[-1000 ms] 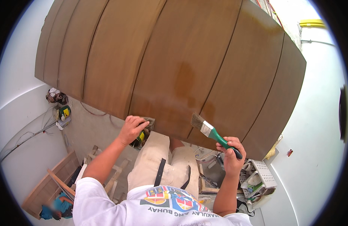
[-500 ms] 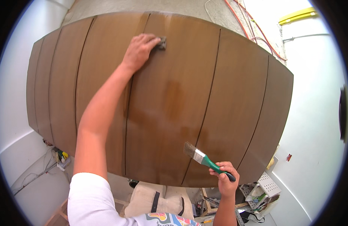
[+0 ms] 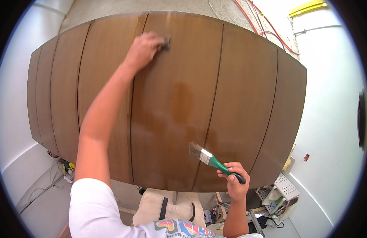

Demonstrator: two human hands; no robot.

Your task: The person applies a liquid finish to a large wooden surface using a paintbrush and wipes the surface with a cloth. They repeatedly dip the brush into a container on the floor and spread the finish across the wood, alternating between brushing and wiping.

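Before me lies a large brown wooden panel point(image 3: 247, 99) crossed by dark, straight grooves. My left hand point(image 3: 142, 48) reaches toward its far edge, closed round a small dark grey pad point(image 3: 166, 43) against the surface. Motion blurs the hand and pad, so the pad's exact kind is unclear. Nearer to me, my right hand point(image 3: 236, 180) grips a flat paintbrush point(image 3: 216, 162) by its green and black handle. The brush's bristles point left, over the panel. Darker, shiny reflections show in the middle of the wood.
A white perforated crate point(image 3: 286, 186) with assorted items stands below the panel's near right corner. Red hoses point(image 3: 247, 16) run along the floor beyond it. Pale walls point(image 3: 330, 119) flank both sides. Cables and small tools point(image 3: 67, 168) lie at the lower left.
My left hand and the pad have shifted slightly left, staying near the far edge. The paintbrush in my right hand has moved slightly left and up in the view.
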